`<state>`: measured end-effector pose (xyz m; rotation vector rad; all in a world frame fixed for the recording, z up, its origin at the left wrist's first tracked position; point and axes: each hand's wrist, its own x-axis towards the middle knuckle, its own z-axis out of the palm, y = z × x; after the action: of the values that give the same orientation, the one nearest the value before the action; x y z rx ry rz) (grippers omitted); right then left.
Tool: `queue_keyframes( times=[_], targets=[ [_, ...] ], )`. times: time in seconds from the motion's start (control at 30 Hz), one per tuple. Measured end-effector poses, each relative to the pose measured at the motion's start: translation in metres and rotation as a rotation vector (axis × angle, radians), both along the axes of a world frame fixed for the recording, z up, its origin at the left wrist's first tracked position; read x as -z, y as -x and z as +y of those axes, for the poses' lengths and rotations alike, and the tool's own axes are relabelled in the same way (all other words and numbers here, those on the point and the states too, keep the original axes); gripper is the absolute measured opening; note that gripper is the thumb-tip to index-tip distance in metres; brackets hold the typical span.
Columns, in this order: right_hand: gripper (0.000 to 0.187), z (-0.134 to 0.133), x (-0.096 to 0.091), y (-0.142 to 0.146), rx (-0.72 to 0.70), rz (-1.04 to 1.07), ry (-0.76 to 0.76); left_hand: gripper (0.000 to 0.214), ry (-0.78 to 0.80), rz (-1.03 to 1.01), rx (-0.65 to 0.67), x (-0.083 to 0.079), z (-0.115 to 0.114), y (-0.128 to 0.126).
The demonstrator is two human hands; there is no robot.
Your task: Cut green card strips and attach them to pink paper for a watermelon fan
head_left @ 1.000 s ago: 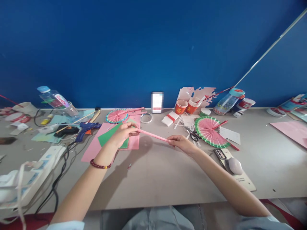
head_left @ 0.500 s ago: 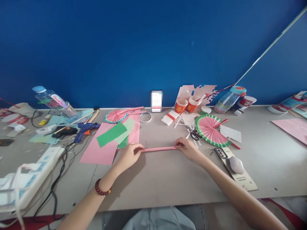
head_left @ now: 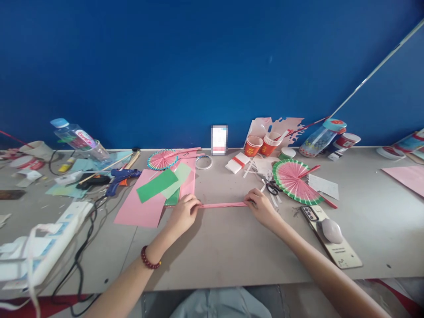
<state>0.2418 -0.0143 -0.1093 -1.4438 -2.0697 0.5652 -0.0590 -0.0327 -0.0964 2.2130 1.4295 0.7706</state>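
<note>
Landmark: silver ring (head_left: 204, 168), lying on the grey surface (head_left: 228, 247) toward the blue panel (head_left: 198, 70).

Pink strip (head_left: 222, 205): near side of the ring, reaching from about level with it to its right; held nearly straight, running left to right. Whether its underside touches the surface cannot be told.

Left hand (head_left: 186, 210): near side of the ring, slightly left of it. Grip narrow, thumb and fingers pinched on the strip's left end. Dark red bead bracelet (head_left: 149, 259) on that wrist. Right hand (head_left: 261, 206): right of the ring and nearer. Grip narrow, pinched on the strip's right end.

Left of the ring: small pink fan with blue edging (head_left: 161, 160). Left and nearer: dark green paper (head_left: 157, 186) overlapping light green paper (head_left: 180, 177), both above a pink sheet (head_left: 142, 212). Farther left: blue glue gun (head_left: 119, 176).

Right of the ring: white bundle with red band (head_left: 237, 162), then two red paper cups (head_left: 254, 147). Right and nearer: black-handled scissors (head_left: 273, 187) just beside a green-rimmed fan (head_left: 293, 189). Farther right, nearer again: phone (head_left: 347, 256) with a rounded pale object (head_left: 331, 230) resting on it.
</note>
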Motion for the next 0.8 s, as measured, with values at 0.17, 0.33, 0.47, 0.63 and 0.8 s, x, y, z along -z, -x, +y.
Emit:
queue_keyframes(
  times=[0.17, 0.33, 0.47, 0.63, 0.8],
  targets=[
    [0.021, -0.01, -0.004, 0.004, -0.047, -0.143, -0.169, 0.024, -0.097, 0.081, 0.007, 0.004, -0.003, -0.004],
    [0.025, -0.014, -0.002, 0.004, -0.112, -0.314, -0.322, 0.031, -0.157, 0.16, 0.045, 0.01, -0.005, -0.007],
    [0.024, -0.019, -0.003, 0.004, -0.155, -0.499, -0.473, 0.031, -0.251, 0.281, 0.048, 0.009, -0.009, -0.009],
    [0.023, -0.027, -0.004, 0.008, -0.128, -0.637, -0.516, 0.028, -0.271, 0.483, 0.093, 0.004, -0.021, -0.014],
    [0.038, -0.039, -0.006, 0.017, -0.082, -0.71, -0.494, 0.043, -0.338, 0.67, 0.038, 0.011, -0.034, -0.024]
  ],
)
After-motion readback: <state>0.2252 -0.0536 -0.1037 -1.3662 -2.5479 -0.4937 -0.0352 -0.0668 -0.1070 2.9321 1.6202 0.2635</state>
